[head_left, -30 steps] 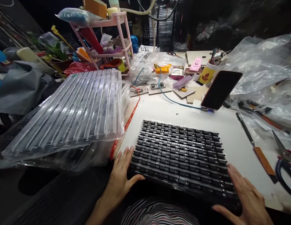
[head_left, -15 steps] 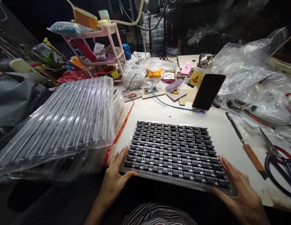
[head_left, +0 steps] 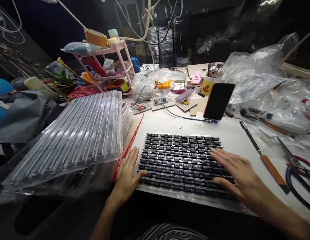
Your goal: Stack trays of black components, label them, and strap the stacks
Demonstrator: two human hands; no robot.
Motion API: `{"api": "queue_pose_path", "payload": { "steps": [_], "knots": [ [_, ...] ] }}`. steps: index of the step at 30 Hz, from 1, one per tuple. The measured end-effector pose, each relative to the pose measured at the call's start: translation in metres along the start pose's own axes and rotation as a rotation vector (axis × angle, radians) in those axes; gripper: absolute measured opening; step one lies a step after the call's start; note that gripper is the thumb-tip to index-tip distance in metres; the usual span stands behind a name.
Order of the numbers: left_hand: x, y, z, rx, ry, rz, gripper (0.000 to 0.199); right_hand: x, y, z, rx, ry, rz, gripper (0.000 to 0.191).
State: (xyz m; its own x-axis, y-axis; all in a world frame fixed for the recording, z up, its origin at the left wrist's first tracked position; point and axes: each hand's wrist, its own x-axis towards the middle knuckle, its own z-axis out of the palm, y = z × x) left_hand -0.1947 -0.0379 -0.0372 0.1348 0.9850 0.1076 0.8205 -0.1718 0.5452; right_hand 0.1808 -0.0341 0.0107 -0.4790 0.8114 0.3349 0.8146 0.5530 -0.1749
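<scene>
A clear plastic tray (head_left: 155, 191) filled with rows of small black circuit boards (head_left: 180, 163) lies flat on the white tabletop in front of me. My left hand (head_left: 126, 176) rests at the tray's left edge with fingers stretched out and the thumb over the near left corner. Over the right part of the boards, my right hand (head_left: 238, 175) is spread open, its fingertips above the rows; I cannot tell whether they touch. Neither hand grips anything.
Left of the tray is a stack of ribbed clear plastic trays (head_left: 90, 126). Behind stands a phone (head_left: 218, 101) with a blue cable (head_left: 175, 111). On the right lie a brown-handled blade (head_left: 272, 170), scissors (head_left: 295, 163) and crumpled plastic bags (head_left: 257, 73). A pink shelf (head_left: 122, 60) stands behind.
The tray was gripped at both sides, its near edge raised; now it lies flat. My right hand has let go and moved inward over the boards. My left hand has opened at the edge.
</scene>
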Motion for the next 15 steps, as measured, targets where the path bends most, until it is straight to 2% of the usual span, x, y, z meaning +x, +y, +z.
{"api": "queue_pose_path", "payload": {
  "steps": [4,7,10,15],
  "knots": [
    [0.022,0.005,0.011,0.044,-0.087,-0.021,0.081,0.057,-0.009,0.023,0.006,-0.255,-0.102,0.059],
    [0.026,0.012,0.014,0.087,-0.142,-0.002,0.083,0.075,-0.012,0.036,0.010,-0.346,-0.100,0.063],
    [0.024,0.015,0.013,0.103,-0.169,0.043,0.082,0.070,-0.009,0.034,0.042,-0.319,-0.070,0.061],
    [0.034,0.011,0.014,0.065,-0.094,0.002,0.080,0.026,0.014,0.013,0.079,-0.098,0.104,0.055]
  ]
}}
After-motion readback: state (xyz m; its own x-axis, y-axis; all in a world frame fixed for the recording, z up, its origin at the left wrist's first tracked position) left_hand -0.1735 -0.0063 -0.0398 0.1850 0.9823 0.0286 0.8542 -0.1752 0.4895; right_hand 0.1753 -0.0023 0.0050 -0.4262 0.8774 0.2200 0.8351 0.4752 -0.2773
